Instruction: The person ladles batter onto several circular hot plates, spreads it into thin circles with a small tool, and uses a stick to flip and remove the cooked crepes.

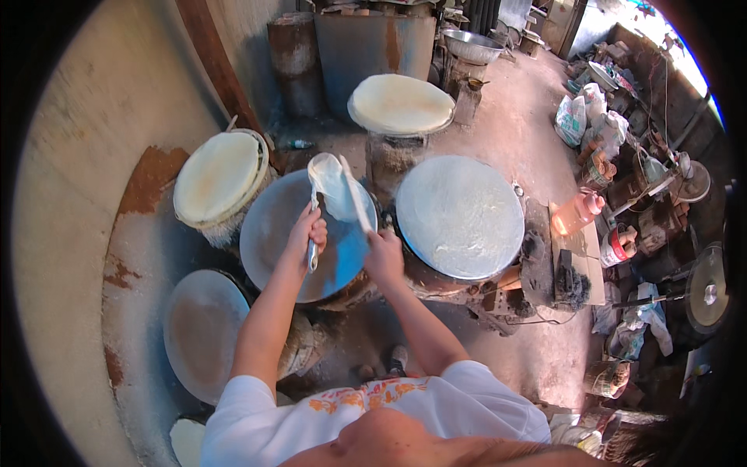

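Observation:
My left hand (pixel 310 229) is closed round the metal handle of a ladle (pixel 328 183) coated in pale batter, raised over the middle round griddle (pixel 276 249). My right hand (pixel 383 247) grips a long pale scraper stick (pixel 352 191), its upper end up against the batter at the ladle's head. The griddle to the right (pixel 459 218) carries a thin, pale, uneven layer. Pale round flatbreads lie on a stand at the left (pixel 218 175) and on another at the back (pixel 401 101).
A griddle (pixel 204 335) sits at lower left by a curved wall (pixel 70 233). At right are a pink jug (pixel 576 212) on a board, bags (pixel 591 117), buckets (pixel 618 243) and clutter. A steel basin (pixel 471 45) and drums (pixel 292 62) stand at the back.

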The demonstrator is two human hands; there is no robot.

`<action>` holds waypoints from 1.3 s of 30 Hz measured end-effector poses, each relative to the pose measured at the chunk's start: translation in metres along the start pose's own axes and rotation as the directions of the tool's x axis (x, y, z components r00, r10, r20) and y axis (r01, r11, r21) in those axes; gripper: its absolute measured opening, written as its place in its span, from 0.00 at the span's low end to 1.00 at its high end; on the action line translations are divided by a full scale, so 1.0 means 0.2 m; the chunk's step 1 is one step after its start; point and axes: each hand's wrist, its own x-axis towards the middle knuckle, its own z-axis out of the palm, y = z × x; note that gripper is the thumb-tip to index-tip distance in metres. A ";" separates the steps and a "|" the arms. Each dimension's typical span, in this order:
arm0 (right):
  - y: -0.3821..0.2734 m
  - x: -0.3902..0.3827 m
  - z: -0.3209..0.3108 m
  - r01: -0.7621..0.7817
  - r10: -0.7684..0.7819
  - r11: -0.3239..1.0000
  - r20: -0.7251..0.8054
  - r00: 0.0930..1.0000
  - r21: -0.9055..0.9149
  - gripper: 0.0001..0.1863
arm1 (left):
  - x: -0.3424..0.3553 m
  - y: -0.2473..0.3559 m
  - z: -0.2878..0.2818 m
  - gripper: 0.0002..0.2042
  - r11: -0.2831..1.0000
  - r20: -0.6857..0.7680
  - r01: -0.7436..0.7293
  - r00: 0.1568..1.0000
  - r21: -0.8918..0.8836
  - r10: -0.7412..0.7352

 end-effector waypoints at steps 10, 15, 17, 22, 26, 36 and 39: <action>-0.05 -0.01 -0.03 0.134 -0.118 0.970 0.090 0.989 -0.205 0.18 | -0.03 0.17 -0.22 0.28 0.917 -0.117 -0.097 0.981 0.388 0.154; -0.13 -0.11 0.08 0.035 -0.022 0.997 0.180 0.983 -0.070 0.19 | -0.06 0.13 -0.32 0.28 0.833 -0.137 -0.090 0.971 0.546 0.194; -0.15 -0.04 0.06 0.122 -0.105 0.988 0.159 0.982 -0.097 0.18 | -0.09 0.11 -0.34 0.28 0.806 -0.119 -0.140 0.961 0.575 0.251; -0.02 -0.03 -0.08 0.125 -0.107 0.974 0.104 0.989 -0.190 0.18 | -0.24 0.18 -0.42 0.28 0.748 -0.225 -0.052 0.938 0.661 0.265; -0.16 -0.04 0.15 0.216 -0.207 0.976 0.191 0.960 -0.032 0.14 | -0.25 0.16 -0.45 0.28 0.747 -0.251 -0.057 0.922 0.663 0.294; -0.19 0.05 0.15 0.320 -0.309 0.947 0.274 0.910 0.005 0.14 | -0.56 0.17 -0.48 0.28 0.796 -0.353 -0.037 0.883 0.604 0.309; -0.21 0.15 0.00 0.384 -0.384 0.922 0.271 0.883 0.053 0.13 | -0.62 0.12 -0.50 0.28 0.826 -0.402 -0.059 0.852 0.561 0.334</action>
